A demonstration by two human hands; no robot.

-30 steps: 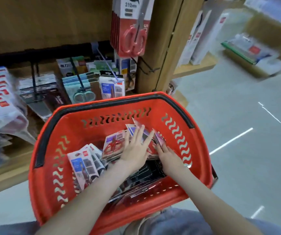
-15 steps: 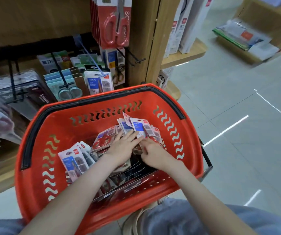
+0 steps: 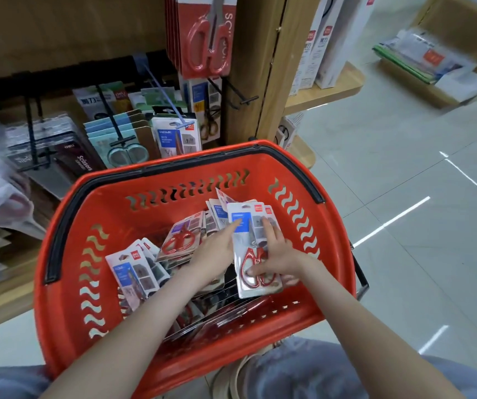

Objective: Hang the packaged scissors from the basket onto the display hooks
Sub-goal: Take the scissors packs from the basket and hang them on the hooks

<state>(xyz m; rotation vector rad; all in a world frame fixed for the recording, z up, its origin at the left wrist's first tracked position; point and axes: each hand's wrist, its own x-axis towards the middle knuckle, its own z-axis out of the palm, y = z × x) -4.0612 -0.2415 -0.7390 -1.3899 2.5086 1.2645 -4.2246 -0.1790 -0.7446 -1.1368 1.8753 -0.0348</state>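
A red basket (image 3: pixel 67 254) with a black handle stands in front of me, holding several packaged scissors. My right hand (image 3: pixel 274 254) grips a small stack of white packs with red-handled scissors (image 3: pixel 246 226), thumb across the handles, lifted a little above the pile. My left hand (image 3: pixel 217 249) reaches in beside it, its straight fingers touching the stack's left edge. More packs (image 3: pixel 133 269) lie at the basket's left. Behind the basket, display hooks (image 3: pixel 171 105) carry other scissor packs.
Large red-scissor packs (image 3: pixel 205 38) hang above on the wooden display. An empty black hook (image 3: pixel 237 96) juts out beside the wooden post (image 3: pixel 263 82). White boxes (image 3: pixel 326 44) stand on a shelf at right. Tiled floor lies to the right.
The view has dropped and shifted right. My right hand has taken hold of a stack of packs and raised it from the pile; my left hand has moved to its edge.
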